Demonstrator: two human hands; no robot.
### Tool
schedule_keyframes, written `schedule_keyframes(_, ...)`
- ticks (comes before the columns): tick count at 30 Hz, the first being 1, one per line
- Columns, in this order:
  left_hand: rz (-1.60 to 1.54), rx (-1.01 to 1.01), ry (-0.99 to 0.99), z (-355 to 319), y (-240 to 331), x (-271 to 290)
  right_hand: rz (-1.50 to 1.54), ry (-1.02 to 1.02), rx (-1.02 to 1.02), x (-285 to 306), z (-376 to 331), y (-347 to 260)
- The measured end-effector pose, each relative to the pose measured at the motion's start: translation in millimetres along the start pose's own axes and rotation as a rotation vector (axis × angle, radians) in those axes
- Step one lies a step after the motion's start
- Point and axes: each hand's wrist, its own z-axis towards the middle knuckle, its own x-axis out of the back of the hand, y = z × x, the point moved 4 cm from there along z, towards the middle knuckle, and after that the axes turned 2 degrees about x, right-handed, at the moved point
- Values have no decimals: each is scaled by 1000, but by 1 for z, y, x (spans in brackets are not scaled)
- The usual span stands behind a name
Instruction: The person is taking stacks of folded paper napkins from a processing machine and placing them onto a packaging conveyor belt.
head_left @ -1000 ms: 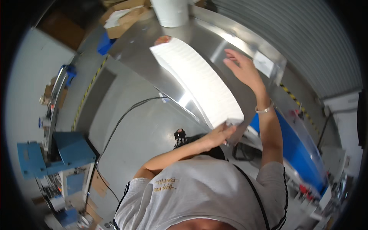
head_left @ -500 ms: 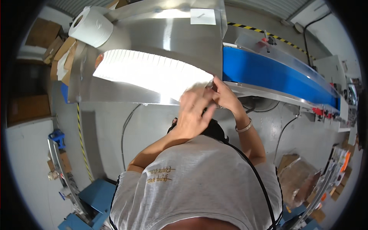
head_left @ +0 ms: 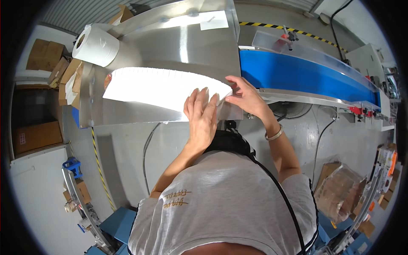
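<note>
A long row of thin white pieces [head_left: 153, 87], packed face to face, lies across the metal table. Glare washes out most of it, so their kind cannot be told. The left end piece shows a reddish-brown printed face [head_left: 108, 80]. My left hand [head_left: 200, 117] rests its outstretched fingertips on the near side of the row, toward its right end. At that right end, my right hand [head_left: 246, 98] is cupped with thumb and fingers apart, close around the last pieces. Whether its fingertips touch them is hard to see.
The steel table [head_left: 170, 55] has a raised back edge. A white paper roll [head_left: 100, 46] lies at its far left, a white sheet [head_left: 213, 20] at the back. A blue conveyor belt [head_left: 306, 78] adjoins on the right. Cardboard boxes [head_left: 38, 138] stand at the left.
My left hand has moved left from beside my right hand onto the row. My right hand's thumb and fingers have spread at the row's end. The whole view has shifted slightly.
</note>
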Motion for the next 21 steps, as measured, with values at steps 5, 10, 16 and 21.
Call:
schedule_keyframes(5, 6, -19, 10, -1, -1, 2, 32, -77, -96, 19, 0, -5)
schedule_keyframes(10, 38, 9, 7, 0, 1, 1, 140, -210, -79, 21, 3, 4)
schedule_keyframes(16, -10, 51, 29, 1, 3, 2, 3, -285, 154, 18, 9, 5)
schedule_keyframes(21, 63, 116, 57, -3, -13, -3, 283, 77, -291, 48, 11, 48)
